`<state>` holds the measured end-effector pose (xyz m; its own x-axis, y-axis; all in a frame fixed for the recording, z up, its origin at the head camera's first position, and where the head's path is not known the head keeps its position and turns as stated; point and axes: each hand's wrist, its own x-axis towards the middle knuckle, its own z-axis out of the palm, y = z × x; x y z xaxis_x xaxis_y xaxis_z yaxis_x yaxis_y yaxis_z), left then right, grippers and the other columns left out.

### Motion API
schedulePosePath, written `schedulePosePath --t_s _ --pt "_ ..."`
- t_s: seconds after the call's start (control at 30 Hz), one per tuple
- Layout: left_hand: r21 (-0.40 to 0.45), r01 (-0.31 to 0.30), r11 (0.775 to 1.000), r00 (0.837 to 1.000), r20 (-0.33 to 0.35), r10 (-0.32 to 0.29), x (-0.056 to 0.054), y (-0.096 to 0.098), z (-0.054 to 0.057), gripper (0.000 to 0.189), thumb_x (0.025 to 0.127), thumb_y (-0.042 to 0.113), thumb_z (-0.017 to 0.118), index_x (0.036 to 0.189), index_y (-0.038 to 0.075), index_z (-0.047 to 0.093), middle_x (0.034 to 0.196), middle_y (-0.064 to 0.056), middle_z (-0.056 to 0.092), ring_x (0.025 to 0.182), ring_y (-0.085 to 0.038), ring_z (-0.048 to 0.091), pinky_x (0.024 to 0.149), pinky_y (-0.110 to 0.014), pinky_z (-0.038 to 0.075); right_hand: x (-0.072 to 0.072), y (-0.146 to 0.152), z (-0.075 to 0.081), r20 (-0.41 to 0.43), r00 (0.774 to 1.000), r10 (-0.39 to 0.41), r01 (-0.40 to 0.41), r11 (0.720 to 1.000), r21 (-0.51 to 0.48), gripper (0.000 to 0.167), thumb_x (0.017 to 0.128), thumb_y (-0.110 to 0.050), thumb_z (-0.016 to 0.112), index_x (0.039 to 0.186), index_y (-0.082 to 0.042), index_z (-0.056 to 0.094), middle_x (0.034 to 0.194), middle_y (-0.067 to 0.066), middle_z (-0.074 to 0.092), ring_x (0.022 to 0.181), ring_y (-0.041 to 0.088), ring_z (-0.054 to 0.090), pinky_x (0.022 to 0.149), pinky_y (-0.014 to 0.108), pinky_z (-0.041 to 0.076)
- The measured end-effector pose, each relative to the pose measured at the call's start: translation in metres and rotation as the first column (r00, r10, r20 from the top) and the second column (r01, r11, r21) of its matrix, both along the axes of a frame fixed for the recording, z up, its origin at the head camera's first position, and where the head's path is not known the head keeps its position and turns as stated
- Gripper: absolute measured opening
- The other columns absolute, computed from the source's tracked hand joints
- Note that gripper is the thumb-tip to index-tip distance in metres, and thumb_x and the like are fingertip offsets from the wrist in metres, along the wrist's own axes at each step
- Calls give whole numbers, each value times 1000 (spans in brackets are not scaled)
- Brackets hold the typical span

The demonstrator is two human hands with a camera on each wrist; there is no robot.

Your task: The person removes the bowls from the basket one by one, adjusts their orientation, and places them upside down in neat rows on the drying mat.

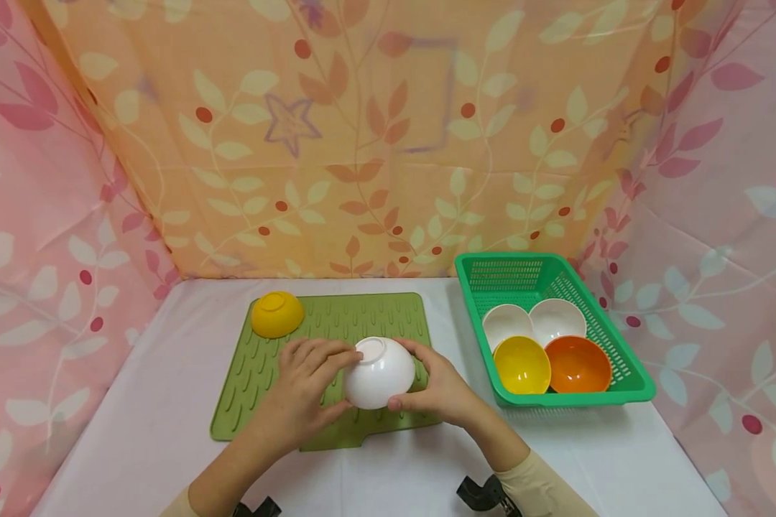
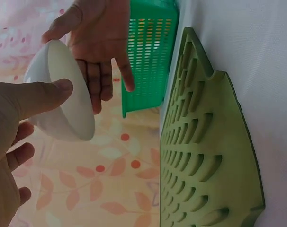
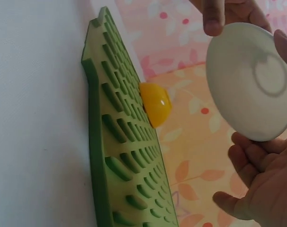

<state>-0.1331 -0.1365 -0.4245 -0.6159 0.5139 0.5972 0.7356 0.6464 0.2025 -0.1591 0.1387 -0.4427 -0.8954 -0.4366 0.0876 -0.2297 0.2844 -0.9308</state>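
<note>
Both hands hold a white bowl (image 1: 380, 377) above the green drying mat, its base ring turned up and its opening facing down. My left hand (image 1: 307, 377) pinches the bowl's left side; in the left wrist view its thumb (image 2: 49, 94) laps over the rim. From the right, my right hand (image 1: 442, 388) holds the other side, thumb near the front and fingers behind. The right wrist view looks into the hollow of the white bowl (image 3: 243, 85). A yellow bowl (image 1: 278, 316) sits upside down at the mat's back left corner.
The ridged green drying mat (image 1: 252, 402) lies on a white-covered table (image 1: 149, 402). To the right stands a green basket (image 1: 472, 309) with two white bowls, a yellow bowl (image 1: 522, 366) and an orange bowl (image 1: 578, 366), openings up. Patterned cloth (image 1: 362, 143) walls the back and sides.
</note>
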Motion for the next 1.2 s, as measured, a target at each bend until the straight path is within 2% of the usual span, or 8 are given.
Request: schedulePosePath --t_s 0.13,0.2,0.3,0.4,0.53,0.7,0.87,1.2 --pt "59 -29 998 982 190 18 2 0 2 101 63 34 100 147 16 48 148 -2 50 134 -27 44 111 -58 23 1 -1 -3 -31 999 -10 7 998 -70 92 70 -41 95 149 -29 50 148 -4 54 143 29 41 116 71 24" --pt "113 -53 992 948 318 14 3 0 3 106 64 41 98 152 19 42 152 -1 47 139 -28 41 114 -62 22 1 -2 -4 -44 999 -5 0 994 -112 93 70 -41 95 149 -28 49 150 -3 54 145 29 40 116 72 21" --pt "196 -95 976 874 487 -13 3 0 3 108 65 54 93 153 25 39 154 2 45 142 -27 39 114 -67 28 2 -3 -5 -59 998 6 -16 984 -177 95 70 -41 95 150 -25 48 152 0 52 146 30 38 117 73 15" --pt "264 -121 957 809 585 -59 2 0 2 107 65 61 90 153 28 40 152 3 45 141 -26 40 111 -68 34 3 -4 -6 -73 997 17 -32 976 -214 96 70 -42 95 151 -23 47 153 2 50 146 31 37 117 74 12" --pt "311 -134 941 764 637 -102 2 -1 -1 103 64 61 90 151 31 43 147 6 48 139 -25 42 109 -69 35 5 -5 -7 -98 994 37 -58 974 -217 98 72 -44 94 153 -21 44 154 2 47 147 30 36 118 72 14" --pt "324 -132 937 756 645 -117 2 -1 -1 97 63 57 92 147 41 46 142 11 51 138 -22 42 108 -70 35 5 -5 -8 -130 990 60 -87 972 -217 100 73 -45 93 154 -19 42 155 3 46 147 29 37 117 71 19" --pt "319 -141 937 758 643 -104 2 -2 1 95 62 55 94 145 41 49 140 11 52 136 -22 43 107 -70 37 5 -5 -6 -160 984 77 -108 975 -194 100 74 -43 93 155 -20 40 157 4 44 147 30 37 116 71 21" --pt "298 -137 945 811 581 -66 0 -5 5 98 63 51 94 148 33 48 143 5 53 134 -25 45 105 -66 39 0 -8 -3 -222 975 6 -34 992 -125 95 71 -38 95 151 -26 45 154 -2 45 146 29 37 115 73 21"
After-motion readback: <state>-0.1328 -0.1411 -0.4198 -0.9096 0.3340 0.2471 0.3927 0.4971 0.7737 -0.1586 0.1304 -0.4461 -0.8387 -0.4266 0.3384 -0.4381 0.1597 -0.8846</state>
